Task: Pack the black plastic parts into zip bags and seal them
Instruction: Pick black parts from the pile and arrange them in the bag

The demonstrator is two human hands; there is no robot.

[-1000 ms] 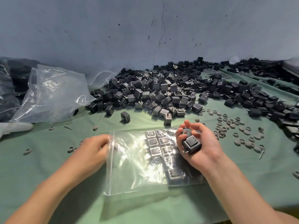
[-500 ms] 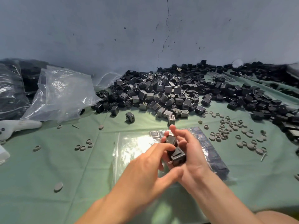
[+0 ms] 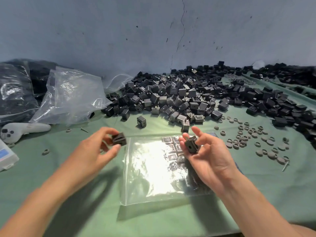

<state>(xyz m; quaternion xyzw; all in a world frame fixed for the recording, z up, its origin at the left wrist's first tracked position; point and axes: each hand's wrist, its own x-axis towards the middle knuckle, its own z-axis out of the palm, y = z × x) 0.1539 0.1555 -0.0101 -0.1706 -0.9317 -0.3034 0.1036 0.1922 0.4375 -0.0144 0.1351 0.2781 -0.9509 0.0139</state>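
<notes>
Desk (image 3: 51, 177) lay open at 6 o'clock of zip bag (image 3: 150, 171); parts pile (image 3: 188, 94) crowded 12. Your left grip (image 3: 100, 147) pinched one black part (image 3: 119, 139); right grip (image 3: 208, 154) held a second part (image 3: 191, 144), fingers half-curled.

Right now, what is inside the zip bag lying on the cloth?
Rows of black parts lie flat in the zip bag, at its right side. Glare whites out the middle, and the right hand covers some rows.

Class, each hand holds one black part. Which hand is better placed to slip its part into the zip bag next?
Probably the left. The left hand pinches a black part beside the zip bag's left edge, seemingly the mouth; the right hand holds a second part above the side already filled.
</notes>
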